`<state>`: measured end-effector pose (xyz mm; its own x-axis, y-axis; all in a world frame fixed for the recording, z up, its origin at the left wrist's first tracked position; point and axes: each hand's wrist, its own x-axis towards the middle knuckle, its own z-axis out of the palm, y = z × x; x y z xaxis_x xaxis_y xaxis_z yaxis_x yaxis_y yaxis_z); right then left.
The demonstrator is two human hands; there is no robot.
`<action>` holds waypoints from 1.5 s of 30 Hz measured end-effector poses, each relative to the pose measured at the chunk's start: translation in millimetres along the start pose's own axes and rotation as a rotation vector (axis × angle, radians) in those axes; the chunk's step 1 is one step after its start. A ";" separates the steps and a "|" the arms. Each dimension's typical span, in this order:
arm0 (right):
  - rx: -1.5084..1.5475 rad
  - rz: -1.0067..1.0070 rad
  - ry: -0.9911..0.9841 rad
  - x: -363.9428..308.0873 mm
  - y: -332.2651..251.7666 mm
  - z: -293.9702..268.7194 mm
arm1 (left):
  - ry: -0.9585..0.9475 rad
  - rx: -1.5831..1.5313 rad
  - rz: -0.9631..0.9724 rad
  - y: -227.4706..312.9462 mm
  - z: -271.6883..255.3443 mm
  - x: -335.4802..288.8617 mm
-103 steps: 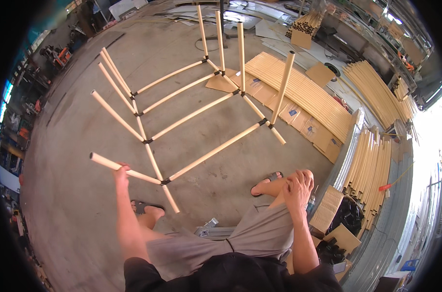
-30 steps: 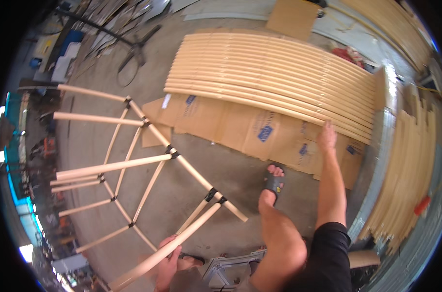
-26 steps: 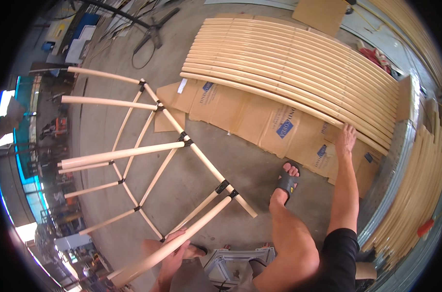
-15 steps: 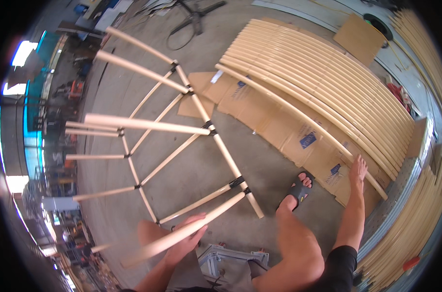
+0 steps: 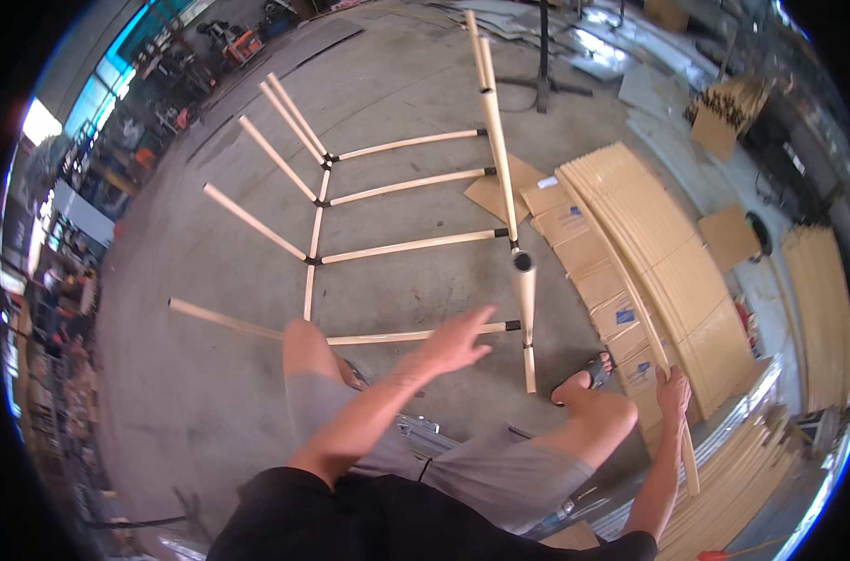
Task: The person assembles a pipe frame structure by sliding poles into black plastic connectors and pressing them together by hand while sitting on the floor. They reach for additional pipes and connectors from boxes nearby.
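My right hand (image 5: 673, 391) is wrapped round a long cream-coloured pipe (image 5: 631, 285), which slants along the near side of a stack of like pipes (image 5: 651, 224). Nothing is in my left hand (image 5: 453, 342), whose fingers are apart; it hovers in front of a frame crossbar (image 5: 388, 337). The frame, made of cream pipes and black joints (image 5: 315, 261), stands on the floor before me. At its right side an upright pipe (image 5: 526, 297) points toward me, showing its hollow end, close to my left hand.
Flattened cardboard (image 5: 586, 264) lies under the pipe stack. More pipes (image 5: 738, 505) lie at the lower right, and another bundle (image 5: 811, 299) at the far right. A black stand base (image 5: 543, 89) is at the back. My sandalled foot (image 5: 584, 376) rests beside the cardboard.
My left hand has come off a frame pipe and moved right, fingers apart. My right hand, earlier laid on the long pipe, now grips it. The whole view has shifted.
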<state>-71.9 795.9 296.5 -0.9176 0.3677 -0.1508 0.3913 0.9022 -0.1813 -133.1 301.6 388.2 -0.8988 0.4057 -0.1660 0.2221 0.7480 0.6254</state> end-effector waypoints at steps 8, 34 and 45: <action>-0.148 -0.070 0.100 -104.0 -114.0 -215.9 | 0.922 0.686 -0.659 -262.3 -285.3 -310.3; -0.095 0.143 0.031 -249.1 -203.7 -91.0 | 1.023 -0.130 -0.363 -349.3 -293.1 -355.0; -0.078 0.083 0.070 -269.6 -196.5 -40.2 | 1.111 -0.093 -0.395 -377.3 -237.2 -329.7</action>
<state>95.8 528.5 411.8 -0.8861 0.4539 -0.0936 0.4618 0.8819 -0.0948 -10.3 -239.0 387.9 -0.7447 -0.5589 0.3648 -0.1323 0.6594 0.7401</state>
